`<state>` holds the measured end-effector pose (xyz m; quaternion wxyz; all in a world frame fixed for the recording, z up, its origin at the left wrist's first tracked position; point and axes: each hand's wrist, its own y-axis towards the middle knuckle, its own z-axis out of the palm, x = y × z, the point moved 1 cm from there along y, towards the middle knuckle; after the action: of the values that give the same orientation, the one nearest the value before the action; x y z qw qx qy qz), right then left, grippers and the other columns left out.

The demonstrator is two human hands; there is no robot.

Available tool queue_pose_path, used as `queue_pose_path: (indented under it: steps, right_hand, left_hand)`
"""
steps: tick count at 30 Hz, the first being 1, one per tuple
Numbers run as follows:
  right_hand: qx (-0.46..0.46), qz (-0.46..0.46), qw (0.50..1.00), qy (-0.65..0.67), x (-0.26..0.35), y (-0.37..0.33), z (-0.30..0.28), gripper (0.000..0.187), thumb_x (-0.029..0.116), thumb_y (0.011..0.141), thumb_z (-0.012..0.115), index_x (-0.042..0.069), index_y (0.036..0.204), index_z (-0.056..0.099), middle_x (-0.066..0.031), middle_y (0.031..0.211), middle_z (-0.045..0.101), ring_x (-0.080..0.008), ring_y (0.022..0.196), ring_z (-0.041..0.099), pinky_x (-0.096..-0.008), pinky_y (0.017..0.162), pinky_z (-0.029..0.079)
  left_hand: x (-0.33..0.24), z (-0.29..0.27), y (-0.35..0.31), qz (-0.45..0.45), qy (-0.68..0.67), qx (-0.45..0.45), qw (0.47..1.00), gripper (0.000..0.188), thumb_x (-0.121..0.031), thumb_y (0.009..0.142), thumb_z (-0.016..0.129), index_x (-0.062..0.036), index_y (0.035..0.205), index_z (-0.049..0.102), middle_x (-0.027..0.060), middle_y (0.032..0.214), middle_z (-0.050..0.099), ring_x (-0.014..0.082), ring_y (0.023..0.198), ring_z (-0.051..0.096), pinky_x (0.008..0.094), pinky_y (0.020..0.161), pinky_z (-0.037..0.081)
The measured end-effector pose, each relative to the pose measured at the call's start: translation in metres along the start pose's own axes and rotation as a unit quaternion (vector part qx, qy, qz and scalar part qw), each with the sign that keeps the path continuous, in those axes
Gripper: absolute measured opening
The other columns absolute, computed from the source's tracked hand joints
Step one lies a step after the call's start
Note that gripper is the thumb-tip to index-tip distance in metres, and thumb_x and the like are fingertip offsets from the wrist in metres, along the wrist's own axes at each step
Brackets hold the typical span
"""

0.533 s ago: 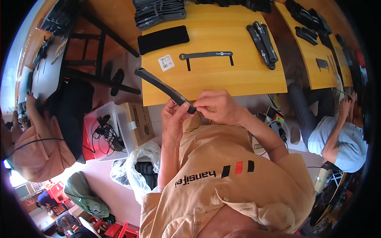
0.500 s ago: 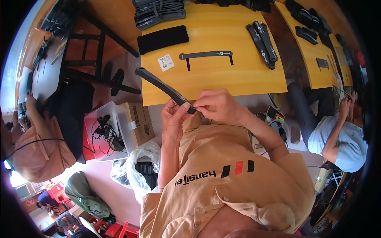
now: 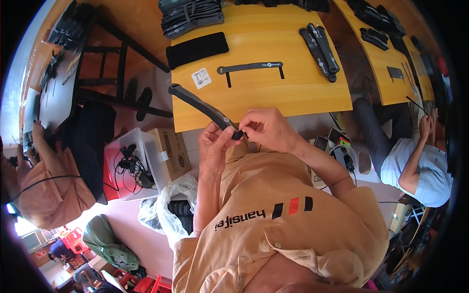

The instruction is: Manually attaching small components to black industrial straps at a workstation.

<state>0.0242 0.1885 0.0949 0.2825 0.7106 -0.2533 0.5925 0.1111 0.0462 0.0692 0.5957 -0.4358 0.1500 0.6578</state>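
Held in front of my body, just off the table's near edge, is a dark grey strap point(image 3: 198, 103) with light print and a rounded far end. My left hand point(image 3: 212, 147) is closed around its near end, thumb on top. Close beside that end my right hand point(image 3: 269, 130) pinches, a small black piece point(image 3: 245, 135) showing at its fingertips; whether this joins the strap I cannot tell. On the table lies a similar grey strap point(image 3: 244, 67), with two thin black strips reaching down from it.
The yellow table point(image 3: 293, 100) also bears a white label point(image 3: 201, 78), a black cloth pouch point(image 3: 198, 50), a folded dark stack point(image 3: 191, 20) and several straps point(image 3: 320, 52). Below left stand a clear bin point(image 3: 134, 166) with cables and a carton point(image 3: 170, 152). Co-workers sit at either side.
My right fingertips have drawn slightly away from the strap's near end, and a small black piece now shows there. The left hand keeps its hold. The view has shifted a little.
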Motion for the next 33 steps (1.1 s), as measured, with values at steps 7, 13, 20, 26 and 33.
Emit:
queue_pose_path:
  steps: [7, 13, 20, 26, 33]
  right_hand:
    - [-0.034, -0.127, 0.980, -0.149, 0.008, -0.003, 0.000, 0.010, -0.007, 0.073, 0.058, -0.002, 0.081, 0.059, -0.0097, 0.075, 0.056, -0.0199, 0.062, 0.059, -0.0279, 0.052, 0.047]
    - [-0.051, -0.224, 0.941, -0.249, 0.011, -0.006, 0.005, 0.013, -0.008, 0.069, 0.060, -0.001, 0.080, 0.059, -0.0094, 0.074, 0.055, -0.0264, 0.061, 0.056, -0.0320, 0.051, 0.046]
    - [-0.036, -0.098, 0.983, -0.152, 0.009, -0.007, 0.003, 0.008, -0.002, 0.073, 0.058, 0.001, 0.078, 0.053, -0.0107, 0.075, 0.052, -0.0285, 0.066, 0.055, -0.0348, 0.055, 0.044]
    - [-0.064, -0.091, 0.983, -0.144, 0.001, -0.004, 0.004, 0.009, -0.004, 0.074, 0.054, 0.000, 0.081, 0.050, -0.0128, 0.075, 0.052, -0.0294, 0.064, 0.053, -0.0351, 0.056, 0.043]
    - [-0.011, -0.104, 0.987, -0.124, 0.007, -0.004, -0.004, 0.014, -0.007, 0.076, 0.055, 0.000, 0.089, 0.054, -0.0106, 0.077, 0.052, -0.0225, 0.066, 0.055, -0.0290, 0.055, 0.043]
  left_hand:
    - [0.002, 0.001, 0.001, 0.019, 0.017, -0.013, 1.000, 0.022, -0.001, 0.078, 0.066, 0.0014, 0.098, 0.057, 0.0086, 0.086, 0.064, 0.0143, 0.074, 0.063, 0.0255, 0.065, 0.056]
    - [-0.005, 0.003, 0.000, 0.015, 0.059, -0.011, 0.998, 0.026, -0.001, 0.076, 0.068, 0.0016, 0.099, 0.057, 0.0085, 0.087, 0.063, 0.0138, 0.075, 0.062, 0.0258, 0.066, 0.056]
    - [-0.007, 0.001, 0.001, -0.024, 0.082, 0.039, 0.996, 0.030, 0.001, 0.074, 0.069, 0.0041, 0.101, 0.058, 0.0103, 0.089, 0.064, 0.0157, 0.076, 0.064, 0.0270, 0.068, 0.055]
    - [-0.005, 0.007, -0.004, -0.018, 0.099, 0.066, 0.993, 0.031, 0.003, 0.073, 0.069, 0.0046, 0.102, 0.058, 0.0104, 0.089, 0.064, 0.0157, 0.075, 0.064, 0.0275, 0.067, 0.055]
    - [-0.013, 0.001, 0.000, -0.056, 0.040, 0.063, 0.996, 0.025, -0.005, 0.078, 0.065, 0.0042, 0.100, 0.058, 0.0104, 0.086, 0.064, 0.0158, 0.070, 0.064, 0.0254, 0.063, 0.055]
